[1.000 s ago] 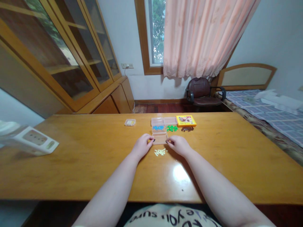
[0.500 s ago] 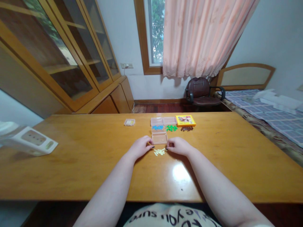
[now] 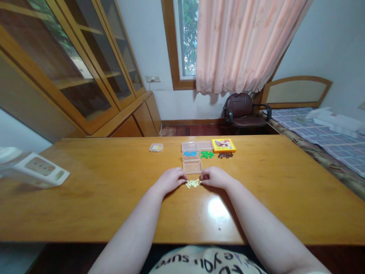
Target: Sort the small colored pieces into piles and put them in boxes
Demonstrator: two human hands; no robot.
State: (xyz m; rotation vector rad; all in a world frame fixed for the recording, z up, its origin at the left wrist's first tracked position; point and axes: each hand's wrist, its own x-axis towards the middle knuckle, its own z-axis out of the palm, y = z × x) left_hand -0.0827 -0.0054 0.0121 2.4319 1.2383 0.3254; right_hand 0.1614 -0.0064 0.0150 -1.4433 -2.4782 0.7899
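Observation:
A small pile of pale yellow pieces [image 3: 193, 183] lies on the table between my two hands. My left hand [image 3: 173, 179] is closed, thumb and fingertips together at the pile's left edge; what they hold, if anything, is too small to make out. At the right edge, my right hand [image 3: 214, 177] is pinched, with a pale bit showing at its fingertips. Just beyond the pile sits an open clear plastic box [image 3: 192, 167], with a tiny pale speck inside. Behind it are blue pieces [image 3: 189, 154] in a clear container, and a heap of green pieces [image 3: 207, 154].
Brown pieces [image 3: 225, 155] lie in front of a yellow box [image 3: 224, 145]. Clear plastic trays [image 3: 196, 146] stand left of that box. Farther left is a small clear box [image 3: 156, 147] with pale contents. A white appliance [image 3: 42, 169] occupies the table's left side.
My left hand has moved slightly down and right, its fingertips now at the pile's edge. My right fingertips have dropped a little beside the pile.

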